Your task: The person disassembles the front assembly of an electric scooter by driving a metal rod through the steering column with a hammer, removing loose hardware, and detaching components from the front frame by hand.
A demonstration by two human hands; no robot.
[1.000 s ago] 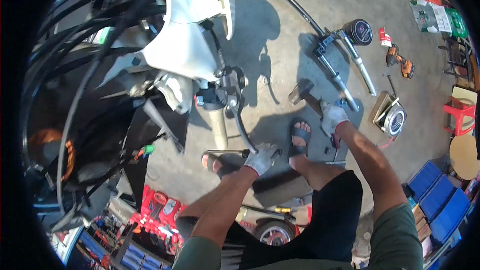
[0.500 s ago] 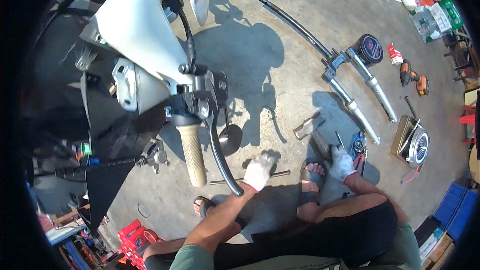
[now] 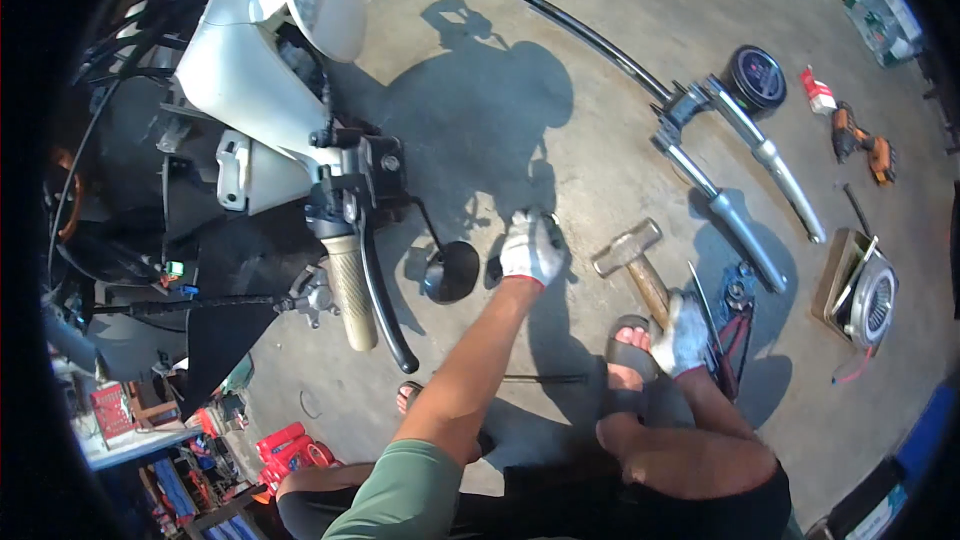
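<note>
My left hand (image 3: 532, 248), in a white glove, reaches down to the floor in the middle. Its fingers are curled; what lies between them is hidden. My right hand (image 3: 683, 336), also gloved, is closed round the wooden handle of a hammer (image 3: 628, 248), whose blocky steel head is just above the floor or on it. Beside this hand lie a long thin rod-like tool (image 3: 705, 300), red-handled pliers (image 3: 737, 340) and a blue metal part (image 3: 739, 288). A long metal bolt or rod (image 3: 540, 378) lies on the floor below my left forearm.
A white scooter front (image 3: 240, 70) with a beige grip (image 3: 350, 295), brake lever and round mirror (image 3: 452, 271) stands at left. At right lie a front fork (image 3: 735, 212), a black round tin (image 3: 755, 78), an orange-black drill (image 3: 850, 132) and a small fan unit (image 3: 868, 302).
My left hand has moved forward and slightly right, to where a small ring-shaped thing lay. My right hand keeps the hammer. The view has shifted somewhat.
</note>
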